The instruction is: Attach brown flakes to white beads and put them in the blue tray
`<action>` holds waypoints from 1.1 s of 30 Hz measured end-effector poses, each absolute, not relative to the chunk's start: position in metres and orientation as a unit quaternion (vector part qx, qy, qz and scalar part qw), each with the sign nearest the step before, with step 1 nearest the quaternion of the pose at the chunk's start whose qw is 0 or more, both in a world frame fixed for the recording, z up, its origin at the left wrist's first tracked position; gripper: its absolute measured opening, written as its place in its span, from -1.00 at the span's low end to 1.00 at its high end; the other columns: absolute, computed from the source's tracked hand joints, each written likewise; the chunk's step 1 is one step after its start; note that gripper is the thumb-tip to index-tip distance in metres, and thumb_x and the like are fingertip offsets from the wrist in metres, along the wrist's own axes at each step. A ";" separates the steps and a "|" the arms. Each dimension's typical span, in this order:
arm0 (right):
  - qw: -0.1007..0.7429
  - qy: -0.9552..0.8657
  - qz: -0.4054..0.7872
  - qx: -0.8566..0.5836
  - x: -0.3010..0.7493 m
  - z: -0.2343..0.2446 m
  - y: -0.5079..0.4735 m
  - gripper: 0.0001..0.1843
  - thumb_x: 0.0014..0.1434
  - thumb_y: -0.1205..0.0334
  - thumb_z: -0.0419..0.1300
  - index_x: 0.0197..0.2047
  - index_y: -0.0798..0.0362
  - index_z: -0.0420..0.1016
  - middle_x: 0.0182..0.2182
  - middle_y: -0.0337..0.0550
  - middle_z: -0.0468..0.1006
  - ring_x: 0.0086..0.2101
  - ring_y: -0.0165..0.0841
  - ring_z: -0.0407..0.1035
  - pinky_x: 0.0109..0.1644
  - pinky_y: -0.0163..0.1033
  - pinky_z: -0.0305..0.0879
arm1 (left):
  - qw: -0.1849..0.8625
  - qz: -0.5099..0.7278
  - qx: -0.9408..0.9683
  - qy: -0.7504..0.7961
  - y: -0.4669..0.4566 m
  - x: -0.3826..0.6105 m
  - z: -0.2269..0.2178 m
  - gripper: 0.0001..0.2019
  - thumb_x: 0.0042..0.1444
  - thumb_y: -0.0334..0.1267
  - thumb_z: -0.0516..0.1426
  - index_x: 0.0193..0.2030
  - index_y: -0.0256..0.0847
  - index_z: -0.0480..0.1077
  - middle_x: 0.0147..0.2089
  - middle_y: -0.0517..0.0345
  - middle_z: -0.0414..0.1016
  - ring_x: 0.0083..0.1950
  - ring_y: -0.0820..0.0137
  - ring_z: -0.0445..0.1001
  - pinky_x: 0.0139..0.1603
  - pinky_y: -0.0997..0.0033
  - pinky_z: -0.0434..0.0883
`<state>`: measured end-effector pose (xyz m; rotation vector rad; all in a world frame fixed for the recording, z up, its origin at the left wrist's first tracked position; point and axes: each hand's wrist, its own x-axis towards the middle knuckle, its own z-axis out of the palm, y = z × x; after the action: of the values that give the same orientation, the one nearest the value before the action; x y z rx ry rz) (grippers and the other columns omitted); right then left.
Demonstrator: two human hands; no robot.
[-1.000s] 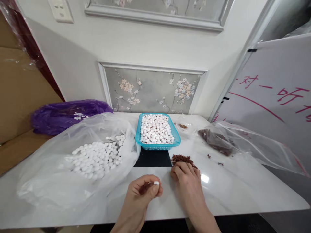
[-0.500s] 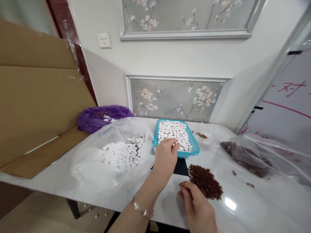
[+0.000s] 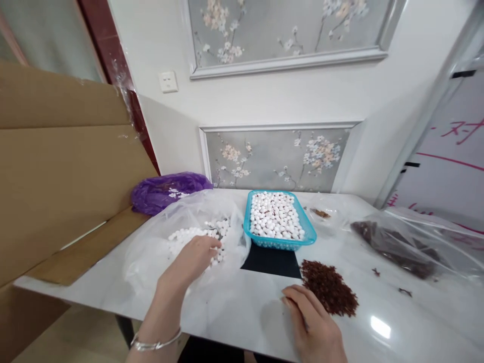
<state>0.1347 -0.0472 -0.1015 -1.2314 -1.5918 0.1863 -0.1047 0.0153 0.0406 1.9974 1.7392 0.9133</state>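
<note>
My left hand (image 3: 198,254), with a silver bangle at its wrist, reaches over the open clear plastic bag (image 3: 147,257). Its bent fingers come down among small white balls (image 3: 185,234); what lies between the fingertips is hidden. Low over the table, my right hand (image 3: 313,322) is closed in a pinch beside a pile of small dark red-brown pieces (image 3: 328,287). A dark sliver shows between its fingers, too small to name. Behind the hands, a blue plastic basket (image 3: 279,244) is filled with white balls bearing dark specks.
A black flat piece (image 3: 270,261) lies before the basket. Bags with brown contents (image 3: 393,247) stand at right, near a small clear bag (image 3: 325,214). A purple bag (image 3: 151,194) and a large cardboard box (image 3: 64,186) are at left. The wall (image 3: 264,101) rises behind the table.
My left hand has moved from above the blue basket leftward to the white balls in the clear bag. The right hand stays by the red-brown pile. The view has shifted slightly.
</note>
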 end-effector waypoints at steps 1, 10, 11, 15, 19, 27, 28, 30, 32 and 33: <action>0.528 -0.672 0.074 -0.514 0.136 -0.101 -0.047 -0.82 0.27 0.26 0.01 -0.18 -0.02 0.43 -0.17 -0.11 0.46 -0.16 -0.30 0.41 -0.06 -0.25 0.30 | 0.173 0.307 0.708 0.612 0.009 -0.110 0.041 -0.80 -0.13 -0.42 0.08 -0.50 -0.12 0.53 -0.41 0.09 0.58 -0.30 0.19 0.48 -0.27 0.34 0.25; 0.512 -0.686 0.057 -0.513 0.139 -0.095 -0.049 -0.77 0.27 0.23 -0.02 -0.27 -0.03 0.46 -0.21 -0.11 0.52 -0.20 -0.30 0.46 -0.15 -0.28 0.38 | 0.165 0.236 0.731 0.619 -0.011 -0.125 0.027 -0.78 -0.13 -0.45 0.05 -0.60 -0.11 0.46 -0.51 0.12 0.52 -0.39 0.22 0.46 -0.35 0.38 0.20; 0.514 -0.679 0.069 -0.520 0.138 -0.093 -0.050 -0.77 0.27 0.21 -0.02 -0.27 -0.03 0.45 -0.24 -0.12 0.52 -0.23 -0.30 0.46 -0.17 -0.28 0.38 | 0.161 0.237 0.731 0.619 -0.010 -0.125 0.026 -0.78 -0.11 -0.44 0.05 -0.57 -0.11 0.48 -0.48 0.11 0.54 -0.37 0.21 0.46 -0.34 0.37 0.21; 0.504 -0.682 0.080 -0.524 0.137 -0.090 -0.050 -0.82 0.25 0.17 0.02 -0.24 -0.03 0.43 -0.34 -0.15 0.54 -0.34 -0.32 0.47 -0.26 -0.30 0.39 | 0.136 0.254 0.729 0.620 -0.005 -0.123 0.027 -0.75 0.03 -0.37 0.01 -0.32 -0.10 0.52 -0.25 0.05 0.58 -0.21 0.15 0.47 -0.21 0.29 0.25; 0.484 -0.708 0.063 -0.510 0.142 -0.091 -0.048 -0.83 0.23 0.20 0.05 -0.29 -0.02 0.47 -0.28 -0.13 0.55 -0.29 -0.32 0.49 -0.20 -0.33 0.40 | 0.157 0.356 0.684 0.618 -0.005 -0.119 0.028 -0.80 0.07 -0.26 0.07 -0.22 -0.09 0.50 -0.11 0.07 0.55 -0.16 0.18 0.47 -0.15 0.29 0.30; 0.505 -0.670 0.140 -0.526 0.141 -0.075 -0.052 -0.78 0.23 0.22 0.05 -0.41 0.01 0.45 -0.41 -0.13 0.49 -0.39 -0.34 0.42 -0.33 -0.33 0.35 | 0.577 0.536 0.432 0.438 -0.035 -0.062 0.020 -0.81 -0.07 -0.30 0.28 -0.25 -0.13 0.51 -0.33 0.18 0.53 -0.30 0.45 0.47 -0.27 0.55 0.38; 0.508 -0.662 0.165 -0.526 0.141 -0.072 -0.052 -0.78 0.22 0.21 0.05 -0.40 0.02 0.45 -0.43 -0.14 0.49 -0.41 -0.34 0.42 -0.35 -0.32 0.34 | 0.630 0.532 0.392 0.408 -0.038 -0.052 0.016 -0.80 -0.06 -0.30 0.28 -0.23 -0.13 0.51 -0.34 0.18 0.52 -0.34 0.48 0.46 -0.31 0.57 0.38; 0.516 -0.629 0.231 -0.534 0.143 -0.067 -0.054 -0.81 0.22 0.20 0.06 -0.36 0.04 0.44 -0.45 -0.14 0.51 -0.42 -0.33 0.42 -0.35 -0.32 0.35 | 0.710 0.506 0.323 0.369 -0.043 -0.034 0.007 -0.81 -0.03 -0.26 0.27 -0.22 -0.16 0.51 -0.38 0.16 0.50 -0.41 0.54 0.42 -0.39 0.60 0.37; 0.529 -0.583 0.305 -0.535 0.145 -0.062 -0.057 -0.83 0.21 0.17 0.08 -0.30 0.06 0.43 -0.45 -0.14 0.53 -0.41 -0.33 0.45 -0.32 -0.31 0.37 | 0.755 0.475 0.282 0.353 -0.044 -0.020 -0.005 -0.84 -0.01 -0.24 0.25 -0.27 -0.22 0.51 -0.41 0.17 0.46 -0.45 0.58 0.38 -0.42 0.62 0.35; 0.538 -0.558 0.341 -0.533 0.145 -0.060 -0.059 -0.83 0.21 0.15 0.09 -0.28 0.06 0.42 -0.46 -0.15 0.54 -0.41 -0.33 0.45 -0.31 -0.31 0.38 | 0.767 0.465 0.269 0.350 -0.043 -0.014 -0.011 -0.84 0.00 -0.22 0.24 -0.29 -0.24 0.51 -0.43 0.18 0.43 -0.46 0.59 0.36 -0.42 0.63 0.35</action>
<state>0.1445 -0.0594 -0.0599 -1.2672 -1.3271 0.8113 -0.0141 -0.0425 -0.0110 0.5847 0.7593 1.0101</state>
